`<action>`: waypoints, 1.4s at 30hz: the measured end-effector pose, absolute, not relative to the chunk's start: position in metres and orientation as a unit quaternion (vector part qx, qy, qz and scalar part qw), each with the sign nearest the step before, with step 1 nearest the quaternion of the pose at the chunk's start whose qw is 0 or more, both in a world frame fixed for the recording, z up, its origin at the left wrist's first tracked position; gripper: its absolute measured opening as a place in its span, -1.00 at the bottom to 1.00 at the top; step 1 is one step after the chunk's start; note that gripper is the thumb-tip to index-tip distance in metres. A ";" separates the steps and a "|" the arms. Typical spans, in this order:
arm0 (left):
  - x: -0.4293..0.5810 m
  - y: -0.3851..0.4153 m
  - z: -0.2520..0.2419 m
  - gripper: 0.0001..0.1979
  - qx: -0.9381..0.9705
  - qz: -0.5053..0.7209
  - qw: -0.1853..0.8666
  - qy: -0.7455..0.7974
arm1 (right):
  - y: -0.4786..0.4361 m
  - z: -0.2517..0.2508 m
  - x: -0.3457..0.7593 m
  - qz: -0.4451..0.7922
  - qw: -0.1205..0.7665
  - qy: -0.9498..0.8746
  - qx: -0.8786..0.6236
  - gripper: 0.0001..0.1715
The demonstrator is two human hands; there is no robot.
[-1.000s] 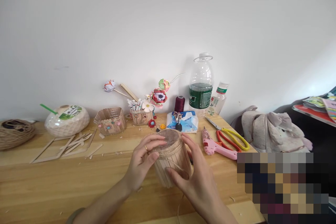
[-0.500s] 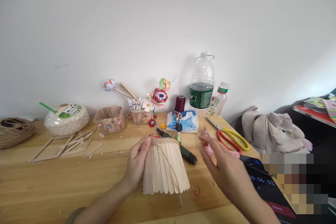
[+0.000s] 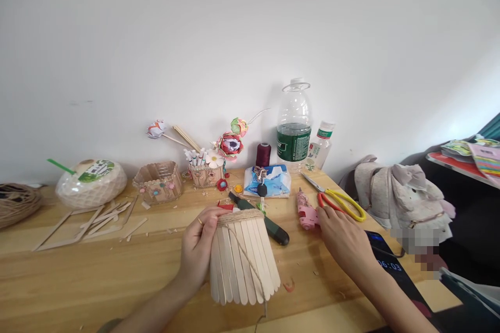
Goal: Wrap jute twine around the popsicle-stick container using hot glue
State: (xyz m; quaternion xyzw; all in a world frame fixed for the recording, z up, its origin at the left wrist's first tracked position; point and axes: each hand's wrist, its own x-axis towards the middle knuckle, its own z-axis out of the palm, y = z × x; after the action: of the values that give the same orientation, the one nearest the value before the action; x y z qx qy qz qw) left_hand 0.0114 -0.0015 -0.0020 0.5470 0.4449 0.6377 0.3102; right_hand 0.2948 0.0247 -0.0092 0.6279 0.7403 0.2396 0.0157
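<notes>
My left hand [image 3: 199,250] is closed around a pot made of wooden craft sticks [image 3: 244,260], gripping its left side near the twine-wrapped top. A loose end of twine [image 3: 250,265] trails down the front of the pot. My right hand [image 3: 344,237] lies to the right on the table, its fingers reaching the pink glue gun [image 3: 307,213]; whether they grip it does not show. A dark green-handled tool [image 3: 269,223] lies just behind the pot.
Orange and yellow scissors [image 3: 341,203], a tissue pack [image 3: 267,181], a large water bottle [image 3: 294,127] and a small bottle [image 3: 318,151] stand at the back right. Loose craft sticks [image 3: 94,218], a stick basket [image 3: 158,182], a twine ball [image 3: 17,203] lie left. A phone [image 3: 390,265] lies at the right edge.
My right hand left the stick pot and moved right to the pink glue gun. My left hand tipped the pot from showing its round end to showing its side.
</notes>
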 end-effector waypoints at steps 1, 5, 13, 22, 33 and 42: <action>0.011 -0.002 -0.003 -0.64 0.557 0.642 0.294 0.438 | 0.027 -0.009 0.294 0.239 0.019 0.740 0.628 -0.63; 0.008 -0.004 -0.006 -0.74 0.597 0.651 0.240 0.402 | 0.033 -0.007 0.294 0.242 0.029 0.744 0.622 -0.67; 0.006 -0.005 -0.006 -0.78 0.646 0.646 0.185 0.364 | 0.019 0.007 0.303 0.263 -0.068 0.784 0.559 -0.80; 0.007 -0.006 -0.005 -0.80 0.669 0.639 0.149 0.349 | -0.042 0.047 0.290 0.121 -0.333 0.856 0.378 -0.74; 0.007 -0.009 0.000 -0.78 0.699 0.625 0.107 0.331 | -0.044 0.050 0.251 -0.028 -0.368 0.883 0.291 -0.64; 0.008 -0.009 0.003 -0.77 0.708 0.627 0.117 0.302 | -0.037 0.047 0.243 -0.027 -0.366 0.893 0.263 -0.61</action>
State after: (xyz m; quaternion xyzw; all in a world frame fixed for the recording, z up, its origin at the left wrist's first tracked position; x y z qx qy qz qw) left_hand 0.0079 -0.0086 0.0026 0.7081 0.3023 0.6272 0.1174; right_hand 0.2425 -0.0366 0.0466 0.2626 0.8925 -0.0269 -0.3657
